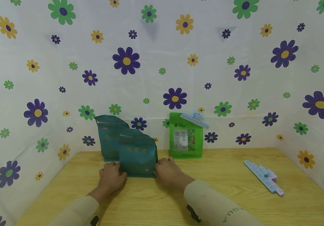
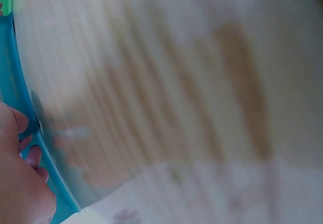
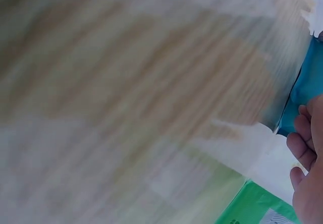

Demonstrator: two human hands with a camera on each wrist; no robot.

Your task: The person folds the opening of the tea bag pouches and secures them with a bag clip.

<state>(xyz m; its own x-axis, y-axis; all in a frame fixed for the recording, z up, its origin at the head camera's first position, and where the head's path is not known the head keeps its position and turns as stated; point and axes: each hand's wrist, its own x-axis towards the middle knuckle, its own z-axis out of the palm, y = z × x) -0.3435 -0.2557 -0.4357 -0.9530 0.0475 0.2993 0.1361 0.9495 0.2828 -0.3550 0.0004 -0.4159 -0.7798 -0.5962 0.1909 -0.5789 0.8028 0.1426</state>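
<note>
In the head view, the front teal bag [image 1: 137, 155] stands on the wooden worktop [image 1: 150, 204], partly hiding the rear teal bag [image 1: 108, 135]. The left hand [image 1: 112, 177] is at its lower left corner, the right hand [image 1: 169, 172] at its lower right. Farther back, to the right, the green bag [image 1: 185, 141] stands with a blue clip [image 1: 194, 121] across its top corner; a group of loose clips [image 1: 260, 177] lies farther right. In the left wrist view, thumb and fingers pinch the front teal bag's corner. In the right wrist view, bent fingers meet its side; whether they pinch it cannot be told.
</note>
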